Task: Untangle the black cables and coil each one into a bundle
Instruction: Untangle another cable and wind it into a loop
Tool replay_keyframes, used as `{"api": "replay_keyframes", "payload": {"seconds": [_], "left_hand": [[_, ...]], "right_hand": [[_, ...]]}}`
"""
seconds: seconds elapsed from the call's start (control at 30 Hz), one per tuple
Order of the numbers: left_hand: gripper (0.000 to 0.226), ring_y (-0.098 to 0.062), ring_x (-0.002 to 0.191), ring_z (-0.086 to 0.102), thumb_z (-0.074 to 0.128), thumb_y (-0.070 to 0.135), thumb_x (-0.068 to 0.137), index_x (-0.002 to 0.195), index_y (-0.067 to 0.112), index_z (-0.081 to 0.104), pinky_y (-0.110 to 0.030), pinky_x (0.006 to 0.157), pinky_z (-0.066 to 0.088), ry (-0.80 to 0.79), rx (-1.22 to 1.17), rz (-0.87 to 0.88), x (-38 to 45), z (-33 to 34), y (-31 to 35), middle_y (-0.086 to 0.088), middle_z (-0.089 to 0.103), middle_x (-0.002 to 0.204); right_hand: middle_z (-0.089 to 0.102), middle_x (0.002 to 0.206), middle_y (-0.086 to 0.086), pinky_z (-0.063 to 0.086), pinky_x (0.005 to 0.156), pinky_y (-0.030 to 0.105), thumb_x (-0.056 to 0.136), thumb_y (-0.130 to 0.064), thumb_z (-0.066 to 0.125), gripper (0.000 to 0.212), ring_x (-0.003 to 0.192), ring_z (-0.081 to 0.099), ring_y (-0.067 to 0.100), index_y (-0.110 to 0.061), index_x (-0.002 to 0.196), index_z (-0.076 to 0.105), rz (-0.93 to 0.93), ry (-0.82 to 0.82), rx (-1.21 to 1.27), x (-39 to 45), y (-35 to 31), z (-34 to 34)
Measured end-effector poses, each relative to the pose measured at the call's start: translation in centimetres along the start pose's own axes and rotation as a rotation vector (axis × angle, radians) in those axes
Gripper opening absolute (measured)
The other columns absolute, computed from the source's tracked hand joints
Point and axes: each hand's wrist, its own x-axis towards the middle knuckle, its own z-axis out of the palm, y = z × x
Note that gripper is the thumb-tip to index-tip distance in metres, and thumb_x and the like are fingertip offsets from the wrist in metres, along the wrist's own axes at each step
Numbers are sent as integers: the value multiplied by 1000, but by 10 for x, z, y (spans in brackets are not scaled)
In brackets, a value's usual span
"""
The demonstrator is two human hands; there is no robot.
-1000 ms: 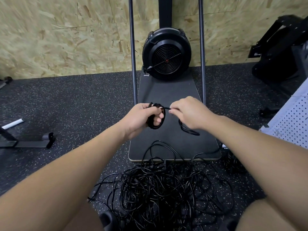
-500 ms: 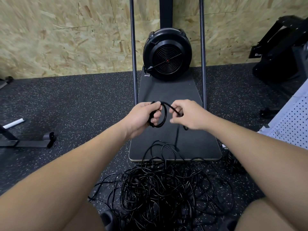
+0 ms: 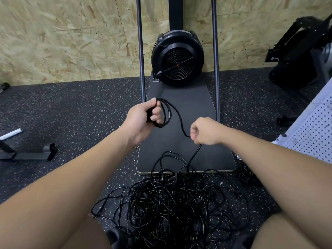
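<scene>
Coiling one black cable drawn from the tangled heap.

Our left hand grips the small coil of black rubber cable, keeping finished loops together; our right hand, fist-curled, pinches the running strand to feed slack. Both forearms reach forward over the tangled black cable pile on the near speckled floor.

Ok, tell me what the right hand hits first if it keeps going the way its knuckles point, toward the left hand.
Probably nothing until the coil held in the left hand. The right hand grips the cable running to it; only the dark board lies below. Depth is uncertain.
</scene>
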Motion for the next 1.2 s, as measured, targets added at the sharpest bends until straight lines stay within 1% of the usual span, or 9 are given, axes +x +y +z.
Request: {"api": "replay_keyframes", "payload": {"seconds": [0.13, 0.4, 0.6, 0.73, 0.8, 0.93, 1.03, 1.1, 1.2], "left_hand": [[21, -13, 59, 30, 51, 26, 114, 97, 15, 58, -27, 61, 35, -20, 29, -30, -2, 1, -3, 3, 41, 76], [21, -15, 59, 36, 51, 23, 114, 98, 14, 59, -29, 64, 38, 19, 44, 6, -6, 10, -3, 0, 49, 74], [23, -16, 61, 40, 48, 22, 116, 98, 14, 57, -30, 66, 40, 129, 69, 89, -2, 5, -3, -1, 53, 74], [21, -16, 61, 43, 49, 22, 117, 98, 15, 55, -29, 67, 41, 87, 134, 93, -9, 11, -4, -1, 54, 76], [19, -16, 62, 44, 49, 22, 117, 100, 14, 53, -23, 60, 43, 76, 184, 104, -11, 14, -5, -2, 55, 78], [16, -18, 68, 54, 52, 21, 117, 112, 6, 54, -24, 64, 52, 68, 206, 143, -10, 15, -8, -7, 69, 84], [18, -21, 79, 73, 52, 19, 117, 108, 5, 60, -30, 75, 58, 75, 195, 149, -9, 16, -13, -13, 80, 100], [20, -27, 100, 80, 51, 20, 117, 112, 2, 61, -36, 86, 60, 48, 263, 160, -6, 15, -16, -17, 82, 113], [20, -32, 111, 80, 49, 20, 118, 119, 1, 55, -40, 95, 62, -20, 441, 171, -6, 11, -21, -17, 81, 116]], "right_hand": [[69, 101, -11, 56, 73, 36, 71, -35, 102, 55, 87, 71, 15, -28, 106, 60, -66, -28, 50, -3, -13, 9], [80, 76, -4, 41, 56, 26, 92, -38, 87, 23, 53, 56, 7, -17, 85, 82, 2, 91, 431, 3, -42, 25], [83, 88, 5, 56, 104, 37, 109, -12, 61, 22, 83, 82, 21, 4, 98, 70, 225, 242, 959, 14, -41, 21], [65, 76, 9, 67, 63, 38, 111, -3, 50, 14, 63, 73, 26, -4, 109, 63, 446, 350, 1382, 19, -39, 12], [63, 78, 8, 50, 43, 26, 107, -4, 54, 16, 58, 58, 20, -9, 106, 70, 525, 349, 1281, 22, -34, 17], [71, 70, 4, 27, 39, 19, 102, -10, 68, 10, 45, 45, 13, -12, 93, 73, 516, 208, 898, 18, -29, 24], [78, 70, -3, 41, 49, 22, 93, -26, 84, 16, 43, 52, 10, -16, 83, 76, 204, 90, 404, 10, -38, 20], [80, 77, -9, 55, 69, 30, 83, -33, 94, 22, 66, 70, 10, -22, 91, 77, -22, -28, 177, 1, -51, 15], [81, 83, -14, 59, 82, 34, 85, -20, 88, 22, 69, 71, 1, -20, 104, 76, -196, -174, 47, -10, -62, 10]]}}
